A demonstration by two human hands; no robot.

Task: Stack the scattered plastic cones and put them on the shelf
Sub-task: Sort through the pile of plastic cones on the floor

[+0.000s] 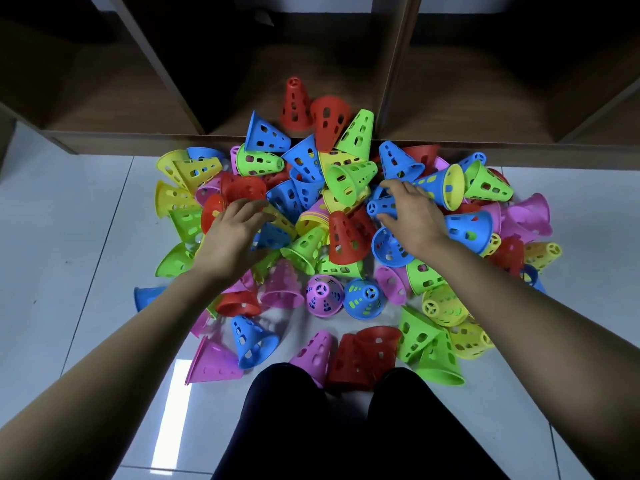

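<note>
Several perforated plastic cones in red, blue, green, yellow and pink lie in a heap (332, 216) on the white tiled floor, right in front of a low wooden shelf (242, 136). My right hand (412, 213) reaches into the middle of the heap and grips a small blue cone (381, 206) that lies on its side, fingers over it and thumb beneath. My left hand (235, 233) lies on the heap's left side, its fingers stretched out against a red cone (242, 188). One red cone (294, 102) stands upright inside the shelf's middle compartment.
The shelf has open compartments split by upright boards (398, 64). My knees in dark trousers (346, 427) are at the bottom, close to the nearest cones. Bare floor tiles (69, 237) lie left and right of the heap.
</note>
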